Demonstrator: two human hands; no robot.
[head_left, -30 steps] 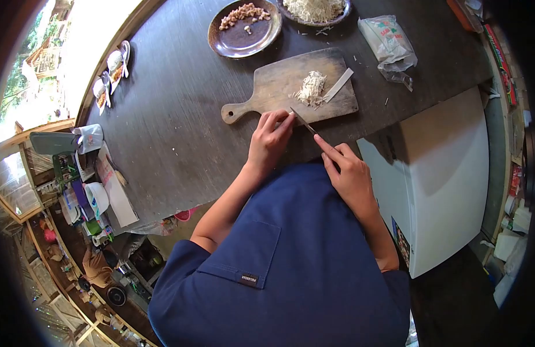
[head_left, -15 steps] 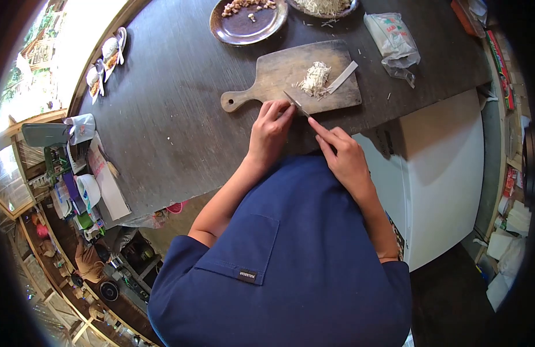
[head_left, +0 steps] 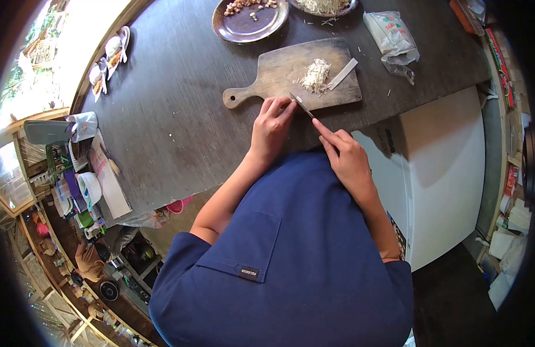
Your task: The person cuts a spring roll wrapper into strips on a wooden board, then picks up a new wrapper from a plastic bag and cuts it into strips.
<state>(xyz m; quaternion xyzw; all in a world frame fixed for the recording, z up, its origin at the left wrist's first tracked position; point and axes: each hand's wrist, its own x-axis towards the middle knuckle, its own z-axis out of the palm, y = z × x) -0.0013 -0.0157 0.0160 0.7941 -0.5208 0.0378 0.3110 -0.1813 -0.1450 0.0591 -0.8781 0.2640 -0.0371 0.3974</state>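
My right hand [head_left: 345, 155] is closed round the handle of a knife [head_left: 304, 108], its blade pointing up and left over the near edge of the wooden cutting board [head_left: 273, 72]. My left hand [head_left: 270, 130] is closed in a pinch beside the blade, at the same edge. A small pale bit shows by the blade; what the left fingers hold is mostly hidden. On the board lie a pile of thin pale shreds [head_left: 316, 74] and, right of it, a flat pale strip [head_left: 343, 74].
Behind the board stand a brown plate [head_left: 250, 32] with chopped brown pieces and a bowl [head_left: 352, 10] of pale shreds. A plastic packet [head_left: 392, 40] lies right of them. Small servings with spoons [head_left: 124, 43] sit at the left edge. A white appliance [head_left: 444, 173] stands right, below the table.
The knife and right hand have shifted slightly right, and the blade sits a little farther from the left fingertips. The left hand stays nearly in place.
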